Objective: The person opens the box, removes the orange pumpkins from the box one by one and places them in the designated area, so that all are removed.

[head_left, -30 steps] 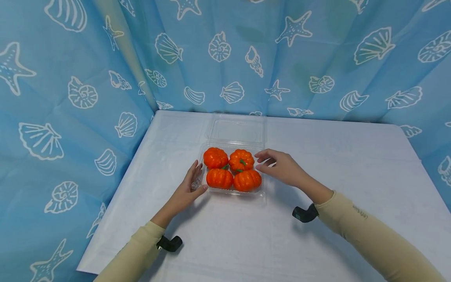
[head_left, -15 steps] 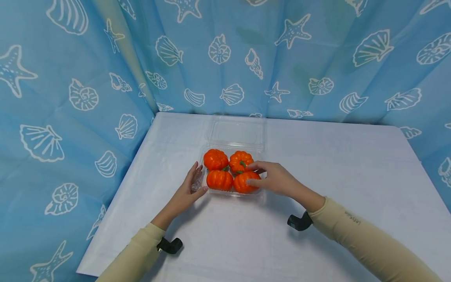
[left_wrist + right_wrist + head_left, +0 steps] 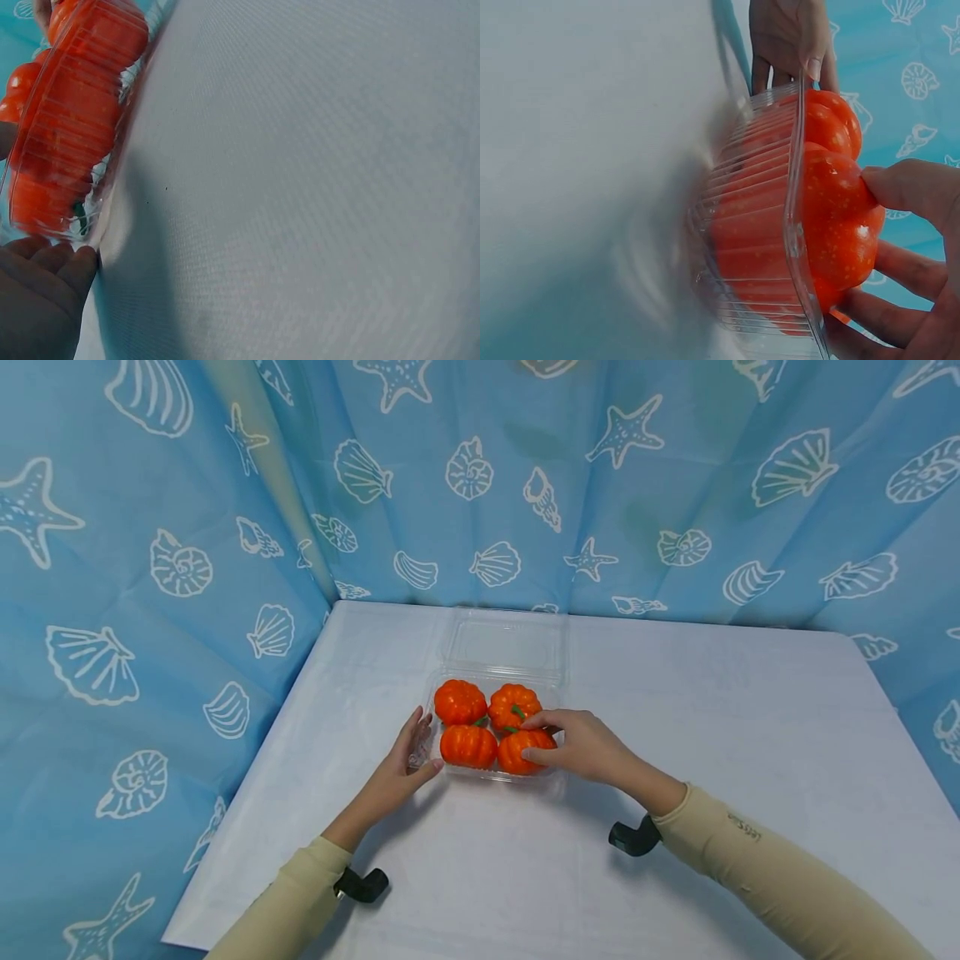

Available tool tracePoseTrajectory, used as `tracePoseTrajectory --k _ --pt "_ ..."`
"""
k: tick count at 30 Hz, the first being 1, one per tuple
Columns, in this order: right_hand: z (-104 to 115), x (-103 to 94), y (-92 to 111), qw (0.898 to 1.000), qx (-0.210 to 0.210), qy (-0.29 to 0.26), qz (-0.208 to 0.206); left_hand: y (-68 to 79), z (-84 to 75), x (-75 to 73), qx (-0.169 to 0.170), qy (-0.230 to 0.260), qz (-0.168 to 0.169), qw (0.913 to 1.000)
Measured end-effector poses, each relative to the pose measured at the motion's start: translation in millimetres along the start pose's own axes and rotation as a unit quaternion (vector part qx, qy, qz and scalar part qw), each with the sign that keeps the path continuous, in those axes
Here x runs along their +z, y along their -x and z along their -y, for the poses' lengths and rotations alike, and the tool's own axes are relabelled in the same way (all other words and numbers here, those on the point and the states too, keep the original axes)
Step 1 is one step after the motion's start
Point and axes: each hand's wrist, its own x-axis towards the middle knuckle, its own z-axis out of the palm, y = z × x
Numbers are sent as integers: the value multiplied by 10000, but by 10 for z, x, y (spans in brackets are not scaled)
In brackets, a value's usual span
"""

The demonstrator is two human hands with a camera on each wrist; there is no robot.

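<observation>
The near-right pumpkin (image 3: pixel 512 755) is pinched between the thumb and fingers of the right hand (image 3: pixel 588 745), still sat alongside three other pumpkins (image 3: pixel 460 702) in a clear plastic box (image 3: pixel 480 776) on the white surface (image 3: pixel 712 710), with the lid (image 3: pixel 504 643) folded back on the far side. The box's left end is touched by the left hand (image 3: pixel 400 764), spread pretty wide with fairly straight fingers. Some dark lettering (image 3: pixel 744 827) can be spotted on the right sleeve (image 3: pixel 757 860), but it's too tiny to be made out.
</observation>
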Motion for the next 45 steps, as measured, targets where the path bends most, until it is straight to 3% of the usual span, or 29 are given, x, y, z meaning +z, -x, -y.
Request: tracePoseTrajectory --k 9,18,21,29,40,45 --pt "-16 12 -2 9990 -236 245 -293 -1 -26 9 -97 -6 -47 9999" --pt "-53 2 18 9990 -276 -37 -357 -5 -61 -21 -127 -40 22 9999" --pt "-75 0 29 9989 -275 -123 -372 -31 -3 -17 -164 -76 39 9998" --pt "-136 -1 46 9979 -358 -360 -412 -133 332 14 -129 -179 -60 9997" --pt "-186 22 118 9936 -755 -461 -701 -115 355 -1 -53 -164 -24 9998" --pt "-196 22 143 9939 -871 -332 -590 -111 376 11 -16 -100 -35 9999"
